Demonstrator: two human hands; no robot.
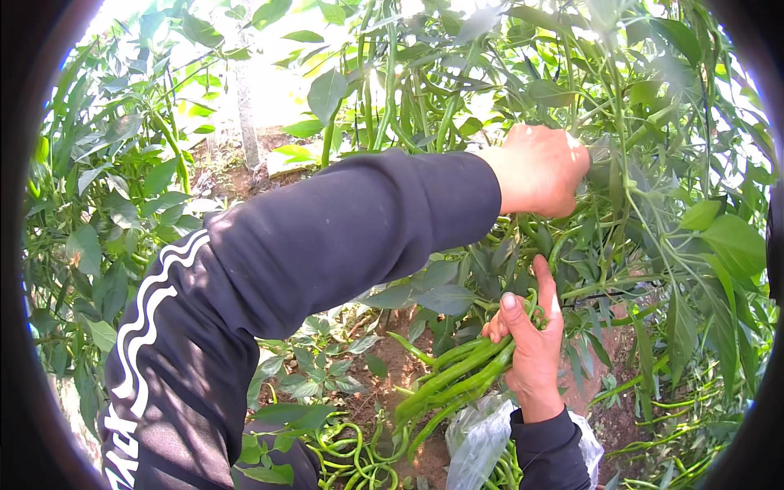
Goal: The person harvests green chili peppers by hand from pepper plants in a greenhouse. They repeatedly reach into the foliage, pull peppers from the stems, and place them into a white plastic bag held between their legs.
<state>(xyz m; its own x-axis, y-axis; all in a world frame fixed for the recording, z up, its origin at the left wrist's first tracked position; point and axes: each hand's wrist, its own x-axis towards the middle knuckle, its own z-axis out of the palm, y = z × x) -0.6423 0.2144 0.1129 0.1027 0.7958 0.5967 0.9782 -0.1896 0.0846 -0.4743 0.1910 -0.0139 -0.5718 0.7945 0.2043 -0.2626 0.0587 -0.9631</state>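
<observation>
My left hand (545, 171) is reached across into the pepper plants, bent over among stems and leaves. Its fingers are hidden behind the back of the hand, so what they touch does not show. Below it, my right hand (536, 349) grips a bunch of long green chili peppers (456, 380), the thumb lying over their stem ends and the index finger pointing up. The peppers hang down to the left. Under my right forearm is a clear plastic bag (481, 438) with more green peppers (507, 468) in it.
A pile of long green peppers (352, 453) lies on the soil at the bottom. More peppers (674, 429) show at the lower right. Leafy pepper plants (110, 202) stand on both sides, with peppers hanging (389, 79) above my left arm. A pale post (245, 104) rises behind.
</observation>
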